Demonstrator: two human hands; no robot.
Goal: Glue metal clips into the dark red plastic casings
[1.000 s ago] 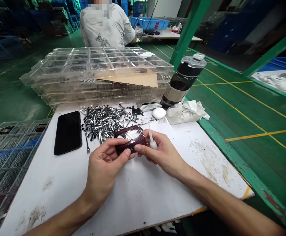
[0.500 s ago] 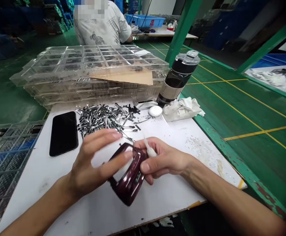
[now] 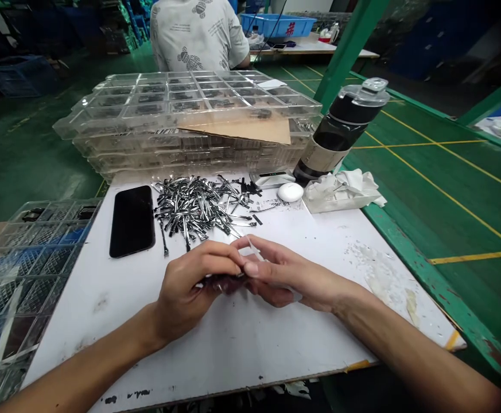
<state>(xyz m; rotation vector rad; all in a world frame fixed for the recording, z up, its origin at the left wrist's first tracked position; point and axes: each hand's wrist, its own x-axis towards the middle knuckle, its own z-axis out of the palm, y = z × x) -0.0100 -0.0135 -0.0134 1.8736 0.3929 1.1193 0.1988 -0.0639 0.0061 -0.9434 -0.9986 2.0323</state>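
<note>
My left hand [image 3: 198, 275] is closed around a glossy dark-red plastic part [image 3: 228, 284], which hangs low over the white table and is mostly hidden by my fingers. My right hand [image 3: 276, 272] is closed on a small whitish bottle with a thin nozzle [image 3: 252, 248]; the nozzle sticks up between thumb and forefinger, and most of the bottle is covered by the palm. The right thumb and fingertips meet the left fingertips at the part's upper edge. Just beyond my hands lies a pile of shiny black-and-silver strips [image 3: 198, 203].
A black phone [image 3: 132, 222] lies left of the pile. Behind it, clear compartment trays [image 3: 190, 132] are stacked with cardboard [image 3: 241, 129] on them. A white oval case [image 3: 290, 192], a drink bottle [image 3: 340, 129] and crumpled tissue [image 3: 345, 192] stand right. A person [image 3: 198, 34] sits beyond.
My left hand has gone from spread fingers to closed around the dark-red part. The part has turned flatter, with less of it showing. The right hand still holds the nozzle bottle. The camera view has shifted.
</note>
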